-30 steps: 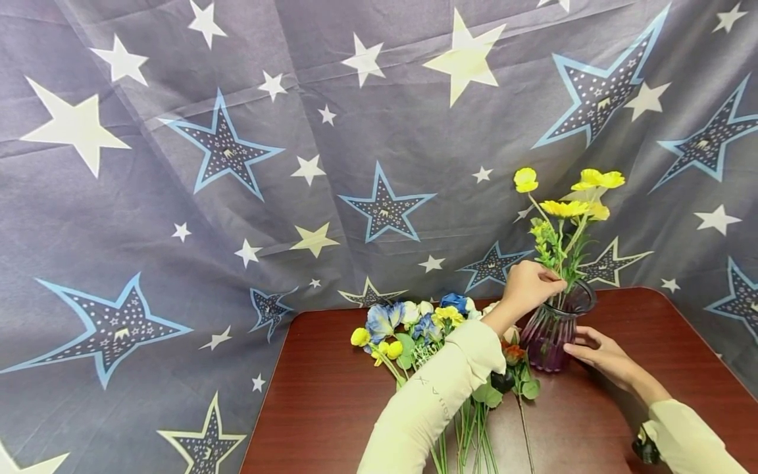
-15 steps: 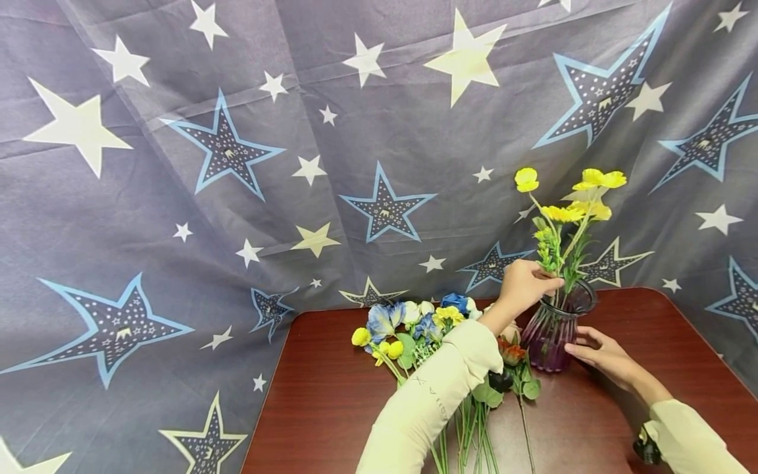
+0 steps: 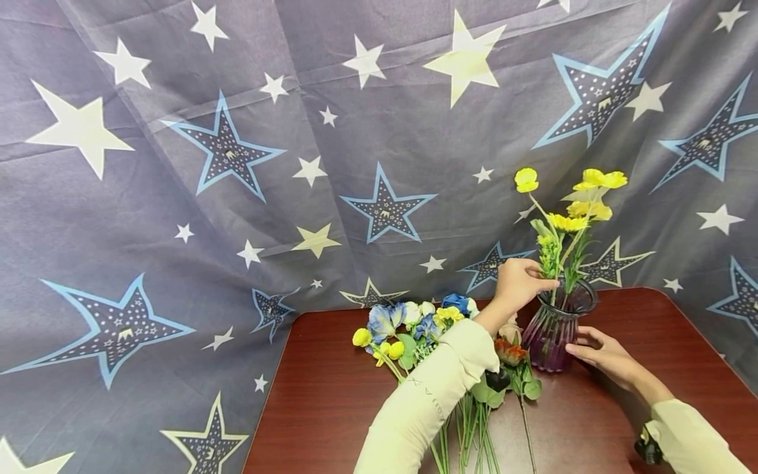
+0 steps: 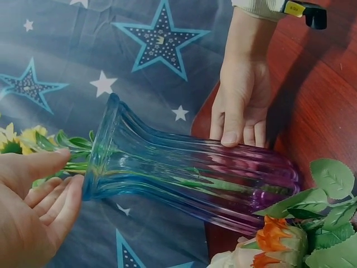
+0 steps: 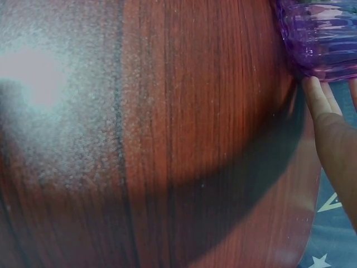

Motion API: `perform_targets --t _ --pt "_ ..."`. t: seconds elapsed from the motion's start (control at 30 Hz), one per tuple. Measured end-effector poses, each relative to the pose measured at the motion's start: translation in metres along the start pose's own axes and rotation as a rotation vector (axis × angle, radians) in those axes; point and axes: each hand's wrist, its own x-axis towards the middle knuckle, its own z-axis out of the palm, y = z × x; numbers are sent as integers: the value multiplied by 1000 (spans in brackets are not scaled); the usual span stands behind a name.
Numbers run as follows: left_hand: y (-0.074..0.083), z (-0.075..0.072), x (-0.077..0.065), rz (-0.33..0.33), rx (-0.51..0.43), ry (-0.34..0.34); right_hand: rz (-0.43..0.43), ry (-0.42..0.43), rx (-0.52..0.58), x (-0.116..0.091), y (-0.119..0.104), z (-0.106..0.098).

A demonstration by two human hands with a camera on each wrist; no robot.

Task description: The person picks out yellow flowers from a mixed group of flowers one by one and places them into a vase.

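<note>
A ribbed glass vase, blue-clear above and purple at its base, stands upright on the table's right part. Several yellow flowers rise from its mouth. My left hand pinches the stem of a yellow daisy-like flower at the rim; in the left wrist view, thumb and fingers lie either side of the green stems. My right hand rests against the vase's lower side, thumb in front, fingers fairly straight. In the right wrist view its fingertips touch the purple glass.
Left of the vase, a pile of blue, white and yellow flowers lies on the reddish-brown table, partly behind my left sleeve. An orange flower with green leaves lies close to the vase. Behind hangs a grey star-patterned cloth.
The daisy-like flower has sunk lower into the vase, and my left hand has shifted slightly left and down with it. My right hand has stayed by the vase.
</note>
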Motion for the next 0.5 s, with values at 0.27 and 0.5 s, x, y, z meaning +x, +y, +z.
perform_targets --t 0.27,0.5 --pt "2 -3 -1 -80 -7 -15 -17 -4 16 -1 -1 0" --pt "3 -8 -3 -90 -6 -37 -40 -22 60 -2 2 -1"
